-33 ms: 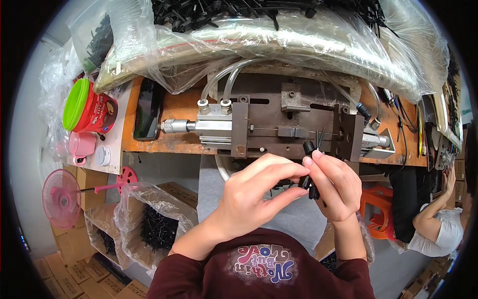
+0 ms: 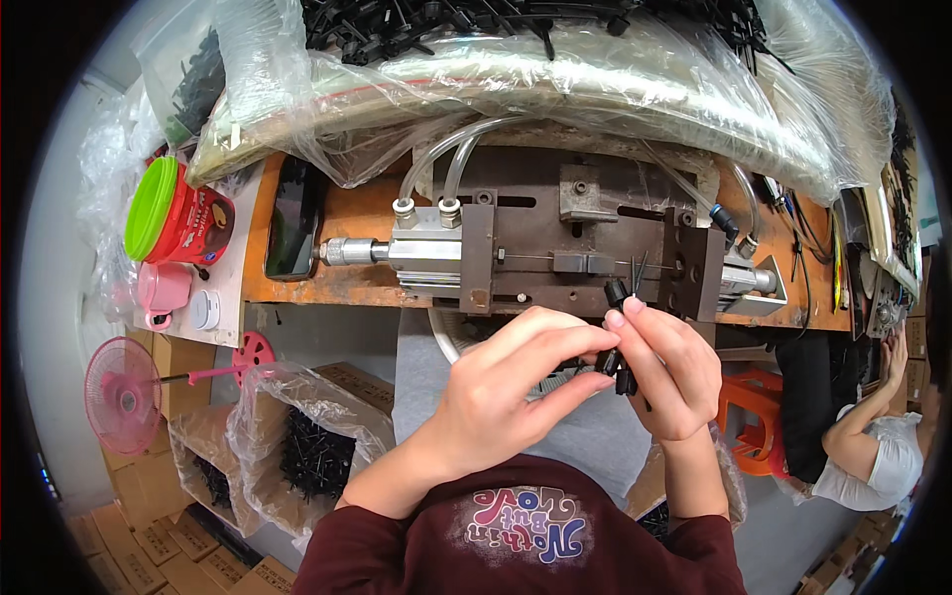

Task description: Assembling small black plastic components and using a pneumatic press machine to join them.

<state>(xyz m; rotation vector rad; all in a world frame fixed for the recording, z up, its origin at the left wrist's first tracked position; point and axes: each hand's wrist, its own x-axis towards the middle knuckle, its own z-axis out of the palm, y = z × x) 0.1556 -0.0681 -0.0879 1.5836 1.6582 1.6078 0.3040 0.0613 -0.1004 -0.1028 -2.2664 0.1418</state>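
My right hand [image 2: 679,382] is closed around several small black plastic parts [image 2: 617,293] with thin stems. One thick black end sticks up past its fingertips, and other ends show below them. Against these parts, the thumb and forefinger of my left hand [image 2: 506,382] pinch a black piece [image 2: 609,359]. How the pieces join is hidden by the fingers. Just beyond both hands is a dark metal bench fixture [image 2: 535,213], with a thin rod running to a small grey block [image 2: 583,263] at its middle.
A silver air cylinder [image 2: 426,263] with clear hoses sits left on the wooden bench [image 2: 342,290]. Plastic sheeting [image 2: 555,84] and black parts lie behind. A phone [image 2: 295,218], red tub [image 2: 203,223] and pink fan [image 2: 124,395] are left; a co-worker [image 2: 873,451] is right.
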